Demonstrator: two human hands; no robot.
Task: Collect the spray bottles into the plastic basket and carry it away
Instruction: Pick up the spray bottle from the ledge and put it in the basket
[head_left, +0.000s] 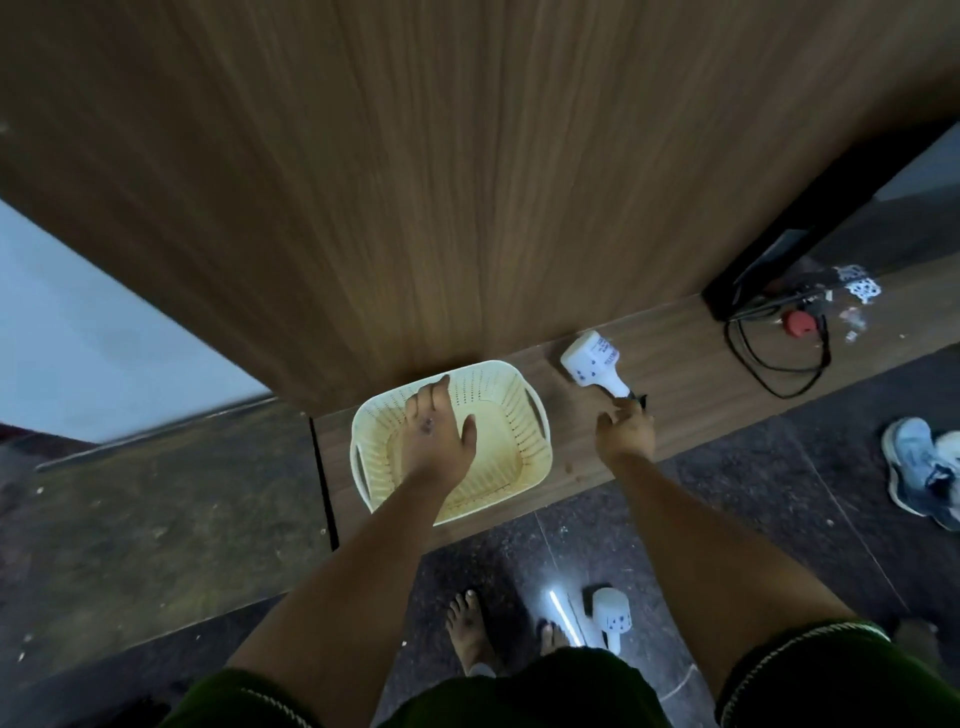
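Note:
A cream perforated plastic basket (524, 415) sits on a low wooden ledge, with nothing in it. My left hand (436, 434) hovers over its inside, palm down and fingers spread. A white spray bottle (592, 361) lies on the ledge just right of the basket, its black nozzle toward me. My right hand (626, 428) is closed around that nozzle end. A second white spray bottle (613, 618) stands on the dark floor near my bare feet.
A tall wooden panel (467, 182) rises behind the ledge. Black cables (769, 358) and a red object (800, 322) lie at the ledge's right end. A blue shoe (919, 473) rests on the floor at right. My bare feet (467, 629) stand on dark tiles.

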